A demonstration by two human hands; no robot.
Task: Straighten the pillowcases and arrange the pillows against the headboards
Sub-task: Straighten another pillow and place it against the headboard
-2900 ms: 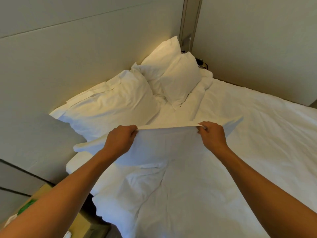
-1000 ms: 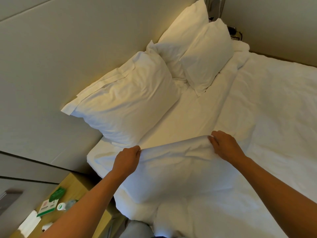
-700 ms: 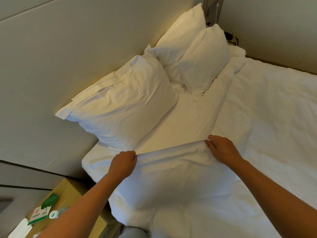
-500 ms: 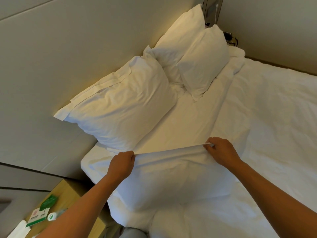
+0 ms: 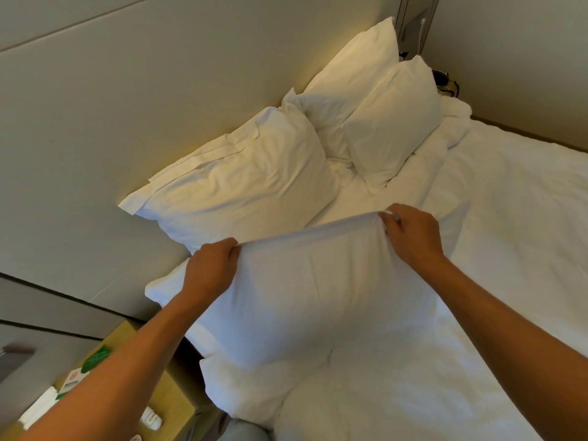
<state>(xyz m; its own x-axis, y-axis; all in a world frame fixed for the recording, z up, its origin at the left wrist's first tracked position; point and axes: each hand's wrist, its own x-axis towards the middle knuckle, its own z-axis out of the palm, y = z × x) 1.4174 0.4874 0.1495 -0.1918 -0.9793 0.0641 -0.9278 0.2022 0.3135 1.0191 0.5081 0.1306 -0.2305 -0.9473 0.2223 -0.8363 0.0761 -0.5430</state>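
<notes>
Head view, looking down at the head end of a bed (image 5: 509,218) made up in white sheets. Left hand (image 5: 211,270) and right hand (image 5: 412,237) each pinch the top edge of a white pillow (image 5: 311,294), fingers curled over the fabric, thumbs hidden behind it. The edge runs taut between the two hands, higher at the right. The pillow hangs in front of the person, its lower part resting on rumpled bedding near the bed's left edge; a loose flap of its pillowcase sticks out left of the left hand. Beyond it, a large creased pillow (image 5: 241,186) leans against the padded headboard (image 5: 127,122), its open flap end pointing left. Further along the headboard two more pillows stand in the corner: a rear pillow (image 5: 353,74) upright against the headboard, and a front pillow (image 5: 394,119) leaning on it, touching. A folded white duvet edge (image 5: 455,122) lies beside them toward the side wall (image 5: 525,52). Dark cables (image 5: 445,81) show in the corner, with a white cord (image 5: 420,36) hanging on a grey panel above. Lower left, a wooden nightstand (image 5: 171,393) stands beside the bed, carrying a green packet (image 5: 97,361), a printed card (image 5: 71,381) and small white items, details too blurred to read.
</notes>
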